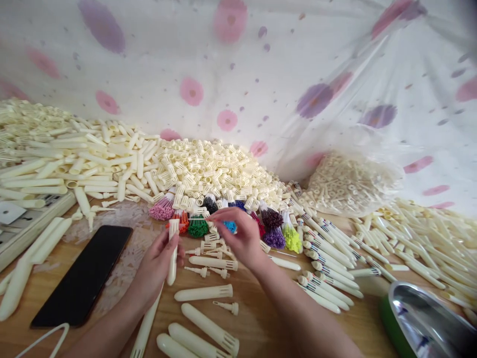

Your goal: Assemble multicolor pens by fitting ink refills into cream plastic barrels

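Observation:
My left hand [160, 258] is closed round a cream pen barrel [172, 266], which stands nearly upright with its slotted end up. Above and to the right of it, my right hand [238, 233] pinches a thin white pen refill [198, 219]; its tip lies close to the top of the barrel, and I cannot tell whether they touch. Behind both hands are bundles of refills with coloured ends, among them pink [162, 208], green [197, 226], purple [274, 237] and yellow [291, 238]. Loose barrels [203, 293] and small pointed pen parts [226, 307] lie in front.
A black phone [84, 276] lies at left on the wooden table. Heaps of cream barrels [93, 154] and slotted pieces [219, 169] line the back. At right are rows of pens with coloured sliders [331, 268], a plastic bag of parts [350, 181] and a green-sided metal container [395, 318].

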`<state>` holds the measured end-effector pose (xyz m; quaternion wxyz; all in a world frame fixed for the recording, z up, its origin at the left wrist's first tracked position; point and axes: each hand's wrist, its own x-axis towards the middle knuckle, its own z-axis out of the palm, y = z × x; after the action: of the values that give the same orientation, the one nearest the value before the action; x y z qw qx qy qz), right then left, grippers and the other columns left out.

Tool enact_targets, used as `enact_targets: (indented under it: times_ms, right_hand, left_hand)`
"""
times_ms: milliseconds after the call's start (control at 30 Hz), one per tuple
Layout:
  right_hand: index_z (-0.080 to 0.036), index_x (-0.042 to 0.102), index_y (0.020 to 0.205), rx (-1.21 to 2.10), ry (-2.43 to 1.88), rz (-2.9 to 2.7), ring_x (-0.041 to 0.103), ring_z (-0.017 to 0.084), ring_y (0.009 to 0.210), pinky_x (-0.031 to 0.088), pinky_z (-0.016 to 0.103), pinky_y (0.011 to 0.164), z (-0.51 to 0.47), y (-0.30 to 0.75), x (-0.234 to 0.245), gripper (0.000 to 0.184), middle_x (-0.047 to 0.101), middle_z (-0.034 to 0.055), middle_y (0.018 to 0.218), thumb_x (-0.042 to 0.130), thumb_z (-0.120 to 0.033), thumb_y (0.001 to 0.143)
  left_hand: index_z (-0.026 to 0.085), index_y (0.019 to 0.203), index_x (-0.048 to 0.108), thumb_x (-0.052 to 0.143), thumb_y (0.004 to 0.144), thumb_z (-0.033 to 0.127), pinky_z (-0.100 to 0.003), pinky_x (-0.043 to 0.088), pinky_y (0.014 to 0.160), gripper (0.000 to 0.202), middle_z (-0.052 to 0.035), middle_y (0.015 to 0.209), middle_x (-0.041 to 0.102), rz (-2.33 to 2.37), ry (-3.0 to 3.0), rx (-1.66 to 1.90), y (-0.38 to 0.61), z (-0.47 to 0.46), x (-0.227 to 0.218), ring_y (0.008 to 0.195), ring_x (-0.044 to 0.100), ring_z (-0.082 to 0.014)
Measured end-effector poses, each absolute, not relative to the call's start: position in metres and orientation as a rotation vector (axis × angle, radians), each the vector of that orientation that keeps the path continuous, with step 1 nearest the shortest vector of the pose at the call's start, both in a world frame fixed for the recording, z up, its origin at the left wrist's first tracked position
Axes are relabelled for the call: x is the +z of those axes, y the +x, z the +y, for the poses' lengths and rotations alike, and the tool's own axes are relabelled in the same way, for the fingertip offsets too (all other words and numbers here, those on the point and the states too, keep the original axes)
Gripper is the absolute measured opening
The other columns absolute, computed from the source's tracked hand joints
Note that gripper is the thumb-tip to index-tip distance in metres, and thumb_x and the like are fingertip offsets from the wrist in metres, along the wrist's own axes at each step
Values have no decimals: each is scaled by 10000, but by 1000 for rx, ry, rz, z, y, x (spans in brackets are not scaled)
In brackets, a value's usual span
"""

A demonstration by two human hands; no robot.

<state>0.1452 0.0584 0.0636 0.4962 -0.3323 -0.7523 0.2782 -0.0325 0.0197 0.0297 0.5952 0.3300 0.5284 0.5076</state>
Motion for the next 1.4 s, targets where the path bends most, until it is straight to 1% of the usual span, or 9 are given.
enact_targets:
  times_ms: [67,133,267,333,467,567,800,1133,1400]
  right_hand:
    - [-217,542,828,839,-896,-1476,650,161,789,531,336,731,59,159,68,89,644,25,814,592,-286,806]
    - [-211,530,788,944,-909,-1299,651,146,708,543,324,682,60,171,70,145,630,2,759,642,-301,765]
    - [-210,549,752,1062,-873,-1341,633,126,647,536,270,549,53,189,73,131,629,-1,764,659,-281,755]
    - [-215,555,739,1102,-845,-1385,624,117,626,523,252,505,49,196,75,110,627,-2,774,652,-262,762]
    - [-225,572,750,1120,-815,-1421,610,106,605,517,245,495,45,209,82,73,629,-3,764,640,-216,775]
    - [-224,574,753,1096,-827,-1407,612,109,613,521,250,501,43,212,85,74,630,-2,766,644,-210,772]
    - [-204,557,729,1232,-753,-1433,637,113,649,542,273,588,39,191,82,100,628,0,781,647,-218,772]
    - [-188,586,769,1266,-611,-1389,649,93,650,549,231,602,41,185,77,79,638,-7,783,629,-122,779]
    - [-194,585,788,1278,-612,-1329,654,100,644,543,239,589,46,188,69,76,647,-12,796,629,-133,786]
  left_hand:
    - [181,1050,527,624,735,421,-188,405,411,408,66,545,523,1193,961,1084,-32,15,29,462,496,-98]
    - [195,1113,488,591,758,444,-189,399,403,446,53,594,544,1147,1099,1028,-31,12,28,486,518,-108]
    - [198,1019,563,559,795,401,-211,453,503,302,12,681,606,1136,1313,945,-32,8,27,608,580,-138]
    - [205,1028,587,552,805,375,-225,475,573,282,0,726,642,1161,1389,925,-33,7,26,663,602,-151]
    - [219,1055,604,557,801,364,-253,501,693,297,-29,880,685,1211,1434,921,-36,7,24,766,642,-177]
    - [234,1085,604,549,806,368,-260,506,733,315,-41,994,684,1225,1457,912,-36,6,23,813,659,-187]
    - [239,1062,632,577,792,325,-300,478,869,289,-47,1080,682,1243,1598,944,-36,6,23,1007,613,-223]
    - [221,1083,598,530,819,356,-282,508,839,304,-45,1084,675,1232,1657,916,-37,6,21,1003,620,-199]
    - [219,1083,595,524,823,351,-282,494,867,300,-48,1098,670,1242,1671,923,-37,7,21,1010,616,-193]
